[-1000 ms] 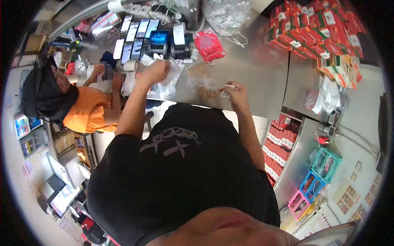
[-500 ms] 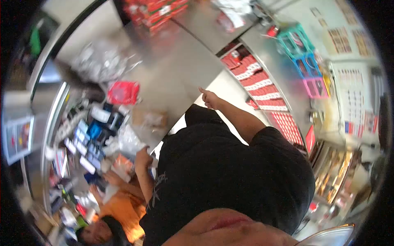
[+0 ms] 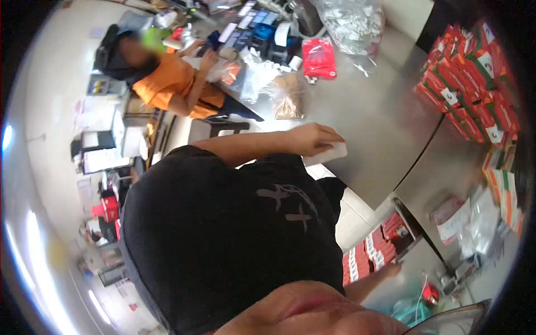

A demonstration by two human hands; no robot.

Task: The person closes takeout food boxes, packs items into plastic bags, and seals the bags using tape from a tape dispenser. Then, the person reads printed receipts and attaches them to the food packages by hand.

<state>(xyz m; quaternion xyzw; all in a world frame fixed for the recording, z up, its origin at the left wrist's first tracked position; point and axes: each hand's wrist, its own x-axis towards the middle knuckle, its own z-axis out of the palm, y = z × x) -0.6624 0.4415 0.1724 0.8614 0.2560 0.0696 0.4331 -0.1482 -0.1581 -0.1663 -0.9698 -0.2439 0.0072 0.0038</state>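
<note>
My left hand [image 3: 317, 139] is closed on a small white paper-like piece [image 3: 334, 153], in front of my body by the steel table's front edge. Low on the right, my right hand [image 3: 391, 270] is blurred beside the shelf of red packets [image 3: 371, 251]; its fingers cannot be made out. A brown package in clear plastic [image 3: 288, 97] lies on the table [image 3: 368, 123] beyond my left hand. Behind that package is a red packet [image 3: 319, 58].
A person in orange [image 3: 170, 84] stands at the left, hands over the table. Phones [image 3: 245, 21] and a label printer [image 3: 282, 34] sit at the back. Red boxes [image 3: 474, 84] are piled at right, with clear bags [image 3: 480, 223] nearer. Clear plastic [image 3: 352, 22] lies behind.
The view has swung round. My left hand has moved right across my body and now holds the white piece. My right hand has gone from the table's edge down beside the shelf.
</note>
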